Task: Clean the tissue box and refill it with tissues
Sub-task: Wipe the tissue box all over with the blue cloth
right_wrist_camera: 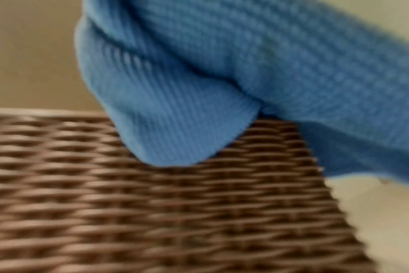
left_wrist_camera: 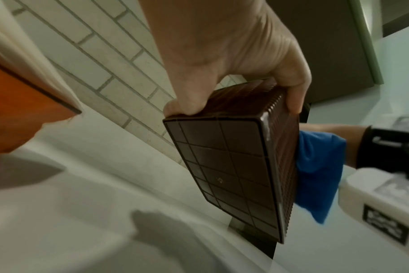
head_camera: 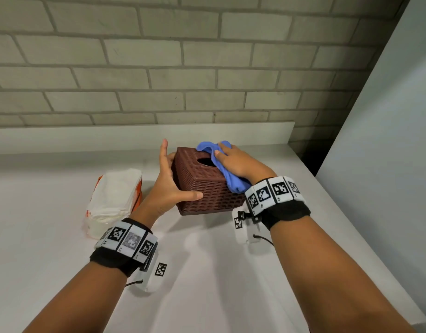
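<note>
A brown woven tissue box (head_camera: pixel 207 188) is lifted and tilted above the white table (head_camera: pixel 207 272); its gridded underside (left_wrist_camera: pixel 222 166) shows in the left wrist view. My left hand (head_camera: pixel 168 179) grips its left end, thumb on the near side and fingers behind (left_wrist_camera: pixel 294 99). A blue cloth (head_camera: pixel 236 183) is draped over the box top next to the oval opening. My right hand (head_camera: pixel 233 159) lies flat on the cloth and presses it onto the box. Close up, the cloth (right_wrist_camera: pixel 245 73) rests on the weave (right_wrist_camera: pixel 152 212). A pack of white tissues (head_camera: pixel 116 198) in orange-and-clear wrap lies to the left.
A brick wall (head_camera: pixel 183 68) with a low white ledge runs behind the table. A pale panel (head_camera: pixel 387 116) stands at the right, past the table's right edge. Bare tabletop lies in front of the box.
</note>
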{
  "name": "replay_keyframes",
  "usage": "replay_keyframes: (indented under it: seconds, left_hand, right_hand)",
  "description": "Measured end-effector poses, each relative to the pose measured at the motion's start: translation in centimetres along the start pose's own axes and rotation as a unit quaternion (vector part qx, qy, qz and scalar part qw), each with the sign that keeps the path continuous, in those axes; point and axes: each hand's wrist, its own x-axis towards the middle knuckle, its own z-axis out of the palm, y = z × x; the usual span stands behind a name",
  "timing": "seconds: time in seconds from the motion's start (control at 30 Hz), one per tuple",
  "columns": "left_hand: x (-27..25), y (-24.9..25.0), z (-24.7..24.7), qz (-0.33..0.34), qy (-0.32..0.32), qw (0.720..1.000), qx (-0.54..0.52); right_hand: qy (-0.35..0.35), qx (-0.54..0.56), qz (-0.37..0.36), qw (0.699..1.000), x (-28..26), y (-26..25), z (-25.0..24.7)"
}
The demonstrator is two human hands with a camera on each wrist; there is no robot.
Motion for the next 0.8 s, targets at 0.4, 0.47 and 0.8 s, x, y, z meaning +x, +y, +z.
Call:
replay_keyframes:
  seconds: [0.4, 0.47, 0.8]
  left_hand:
    - [-0.1, 0.4, 0.0, 0.003, 0.008, 0.998, -0.065]
    - [-0.3, 0.6, -0.4, -0.001, 0.025, 0.997, -0.078]
    - [-0.4, 0.1, -1.0, -0.077, 0.052, 0.969, -0.228]
  right_hand:
    - [-0.004, -0.039, -0.031, 0.999, 0.0, -3.9, -0.4]
    - [-0.02, -0.013, -0.015, 1.0, 0.3, -2.5, -1.5]
    - [-0.092, 0.47, 0.084, 0.874, 0.3, 3.9, -0.8]
